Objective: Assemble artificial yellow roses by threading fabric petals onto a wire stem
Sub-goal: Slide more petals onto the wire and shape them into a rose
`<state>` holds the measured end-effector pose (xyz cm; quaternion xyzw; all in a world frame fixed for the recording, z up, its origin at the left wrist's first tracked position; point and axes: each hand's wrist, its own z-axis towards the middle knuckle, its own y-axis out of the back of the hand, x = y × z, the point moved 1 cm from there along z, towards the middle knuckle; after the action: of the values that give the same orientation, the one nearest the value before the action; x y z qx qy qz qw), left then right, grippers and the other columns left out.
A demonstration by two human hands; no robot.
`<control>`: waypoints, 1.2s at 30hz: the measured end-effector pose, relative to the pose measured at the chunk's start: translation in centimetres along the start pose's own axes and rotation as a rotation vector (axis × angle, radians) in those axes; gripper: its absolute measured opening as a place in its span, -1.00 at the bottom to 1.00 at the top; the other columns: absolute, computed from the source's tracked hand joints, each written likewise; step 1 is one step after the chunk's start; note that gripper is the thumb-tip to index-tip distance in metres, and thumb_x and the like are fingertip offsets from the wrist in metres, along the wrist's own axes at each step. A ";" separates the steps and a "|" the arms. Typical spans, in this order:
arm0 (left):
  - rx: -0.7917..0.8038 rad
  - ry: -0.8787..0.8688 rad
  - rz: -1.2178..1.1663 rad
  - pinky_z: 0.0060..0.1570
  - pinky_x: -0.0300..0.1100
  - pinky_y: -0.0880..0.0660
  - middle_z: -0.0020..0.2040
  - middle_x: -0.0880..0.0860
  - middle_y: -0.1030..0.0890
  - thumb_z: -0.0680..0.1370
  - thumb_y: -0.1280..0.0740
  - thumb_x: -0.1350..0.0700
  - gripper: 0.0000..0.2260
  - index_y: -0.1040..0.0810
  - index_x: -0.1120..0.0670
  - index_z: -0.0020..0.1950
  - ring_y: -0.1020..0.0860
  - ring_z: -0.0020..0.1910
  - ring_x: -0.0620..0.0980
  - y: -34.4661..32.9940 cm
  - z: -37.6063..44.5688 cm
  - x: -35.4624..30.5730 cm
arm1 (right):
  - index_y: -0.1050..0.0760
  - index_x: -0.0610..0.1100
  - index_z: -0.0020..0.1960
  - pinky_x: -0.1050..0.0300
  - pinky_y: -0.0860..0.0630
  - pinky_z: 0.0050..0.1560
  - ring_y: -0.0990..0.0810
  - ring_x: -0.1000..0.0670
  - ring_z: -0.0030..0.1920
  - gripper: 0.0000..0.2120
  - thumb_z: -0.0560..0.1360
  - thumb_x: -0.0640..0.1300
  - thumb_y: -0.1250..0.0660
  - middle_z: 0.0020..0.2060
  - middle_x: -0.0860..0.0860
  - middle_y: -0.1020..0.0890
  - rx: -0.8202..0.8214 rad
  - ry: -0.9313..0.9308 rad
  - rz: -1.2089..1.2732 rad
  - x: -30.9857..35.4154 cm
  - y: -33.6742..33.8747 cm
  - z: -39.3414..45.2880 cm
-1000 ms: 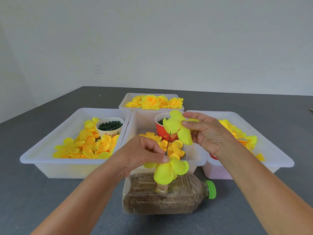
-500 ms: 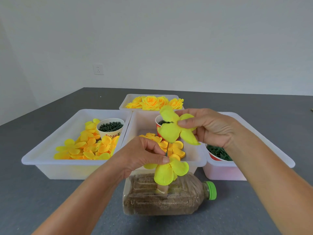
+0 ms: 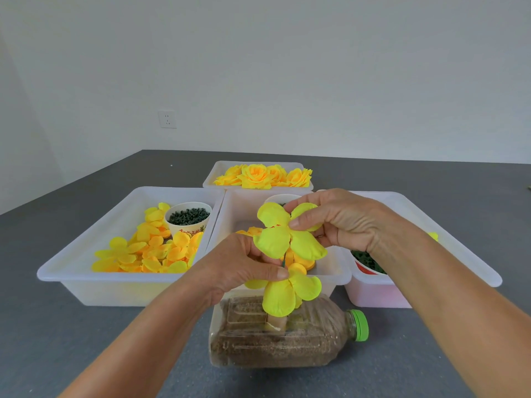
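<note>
Lowered toward left hand point(image 3: 244, 268), right hand point(image 3: 339, 222) pinches petal piece point(image 3: 275, 234).

Four white bins point(image 3: 86, 278), three cups point(image 3: 188, 218), one green-capped bottle point(image 3: 287, 340) at 6 o'clock, two hands point(image 3: 238, 265).

Lower centre: bottle point(image 3: 287, 340) lying on worktop point(image 3: 57, 340).
Behind it: three trays point(image 3: 86, 271) side by side.
Upper centre: fourth tray point(image 3: 212, 179), holding roses point(image 3: 258, 175).
Left tray: cup point(image 3: 188, 218) among petals point(image 3: 149, 254).
</note>
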<state>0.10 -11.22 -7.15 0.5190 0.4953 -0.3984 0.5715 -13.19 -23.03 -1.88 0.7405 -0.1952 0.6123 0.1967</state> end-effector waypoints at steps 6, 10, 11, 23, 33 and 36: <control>0.032 -0.025 0.003 -0.15 -0.27 -0.50 -0.28 -0.05 -0.66 0.25 -0.50 0.18 -0.89 -0.68 -0.03 -0.32 -0.59 -0.22 -0.14 -0.1 -0.1 -0.1 | -0.53 -0.18 0.03 0.04 -0.61 -0.19 -0.62 -0.08 -0.20 -0.69 0.35 -0.44 -0.36 -0.20 -0.10 -0.64 0.013 -0.038 0.015 0.2 -0.2 -0.2; 0.001 -0.015 0.016 -0.10 -0.18 -0.47 -0.25 0.02 -0.66 0.35 -0.48 0.30 -0.84 -0.68 0.03 -0.30 -0.57 -0.19 -0.07 0.0 0.1 0.1 | -0.49 -0.21 0.14 0.00 -0.60 -0.11 -0.61 -0.09 -0.16 -0.65 0.40 -0.46 -0.31 -0.14 -0.12 -0.62 0.024 -0.059 -0.004 0.6 -0.3 -0.4; 0.001 -0.013 0.017 -0.11 -0.18 -0.47 -0.24 0.04 -0.65 0.35 -0.47 0.31 -0.85 -0.67 0.05 -0.28 -0.57 -0.18 -0.06 0.1 0.2 0.2 | -0.49 -0.21 0.16 -0.01 -0.59 -0.09 -0.61 -0.09 -0.15 -0.64 0.41 -0.46 -0.30 -0.13 -0.13 -0.62 0.023 -0.063 -0.022 0.7 -0.4 -0.4; -0.024 0.001 0.045 0.02 -0.10 -0.46 -0.01 0.28 -0.64 0.35 -0.47 0.30 -0.82 -0.63 0.28 -0.06 -0.57 -0.07 0.04 0.1 0.3 0.4 | -0.50 -0.23 0.15 0.08 -0.61 -0.21 -0.60 -0.05 -0.22 -0.68 0.43 -0.45 -0.30 -0.17 -0.11 -0.60 0.016 -0.090 -0.094 1.3 -0.5 -0.2; 0.019 -0.003 0.012 -0.21 -0.38 -0.52 -0.20 -0.03 -0.70 0.35 -0.49 0.27 -0.85 -0.69 0.02 -0.23 -0.62 -0.19 -0.17 0.1 0.3 0.2 | -0.56 -0.17 -0.03 0.15 -0.61 -0.30 -0.62 -0.01 -0.34 -0.77 0.39 -0.42 -0.36 -0.26 -0.07 -0.64 -0.032 -0.112 -0.183 1.0 -0.4 -0.4; 0.007 -0.006 0.019 -0.23 -0.38 -0.52 -0.20 -0.04 -0.70 0.35 -0.49 0.29 -0.84 -0.68 0.03 -0.21 -0.62 -0.20 -0.19 0.1 0.3 0.2 | -0.56 -0.17 -0.01 0.12 -0.61 -0.26 -0.62 -0.02 -0.33 -0.76 0.39 -0.42 -0.36 -0.28 -0.05 -0.64 -0.041 -0.109 -0.163 0.7 -0.5 -0.6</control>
<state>0.27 -11.44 -7.37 0.5244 0.4871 -0.3964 0.5750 -13.29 -22.32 -1.12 0.7820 -0.1570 0.5489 0.2500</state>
